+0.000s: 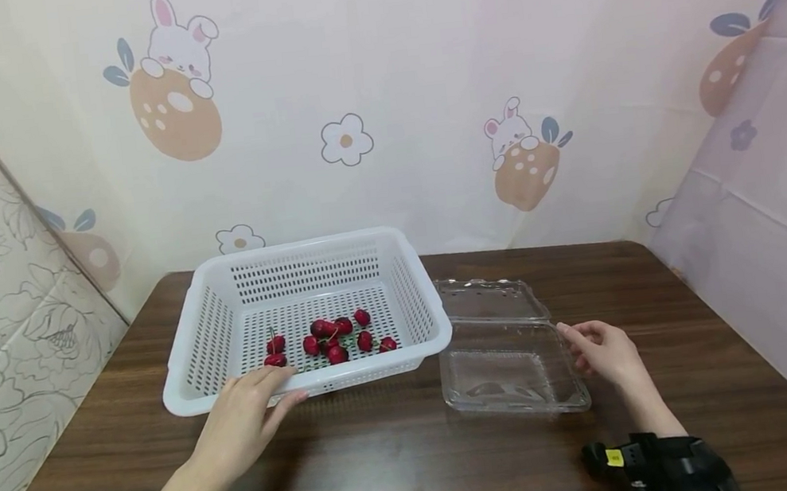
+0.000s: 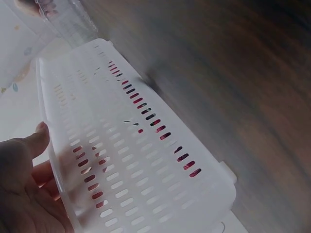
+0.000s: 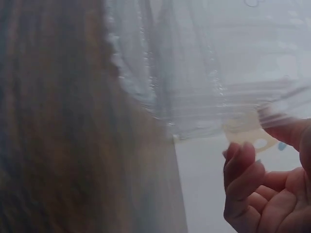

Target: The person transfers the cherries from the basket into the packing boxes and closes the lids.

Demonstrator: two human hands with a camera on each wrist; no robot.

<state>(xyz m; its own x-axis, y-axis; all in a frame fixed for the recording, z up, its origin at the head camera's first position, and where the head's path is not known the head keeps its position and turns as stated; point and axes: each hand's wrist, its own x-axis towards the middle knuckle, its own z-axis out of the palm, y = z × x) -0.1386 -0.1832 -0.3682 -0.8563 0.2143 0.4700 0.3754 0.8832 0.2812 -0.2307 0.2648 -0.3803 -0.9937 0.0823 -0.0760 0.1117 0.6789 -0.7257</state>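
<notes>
A white plastic basket (image 1: 371,370) with slotted walls holds several dark red cherries (image 1: 337,354). My left hand (image 1: 242,417) grips its front rim, fingers over the edge and thumb outside. In the left wrist view, red shows through the slots of the basket wall (image 2: 131,170) beside the hand (image 2: 22,194). To the right lies an unfolded clear plastic clamshell box (image 1: 501,378), its lid (image 1: 489,301) laid back. My right hand (image 1: 608,352) pinches the box's right edge near the hinge. The right wrist view shows thumb and curled fingers (image 3: 243,182) at the clear plastic (image 3: 189,73).
Everything stands on a dark brown wooden table (image 1: 388,470). The basket's right end is close beside the box and its lid. A printed cloth (image 1: 422,178) hangs behind the table's back edge. A black strapped device (image 1: 665,465) sits on the right wrist.
</notes>
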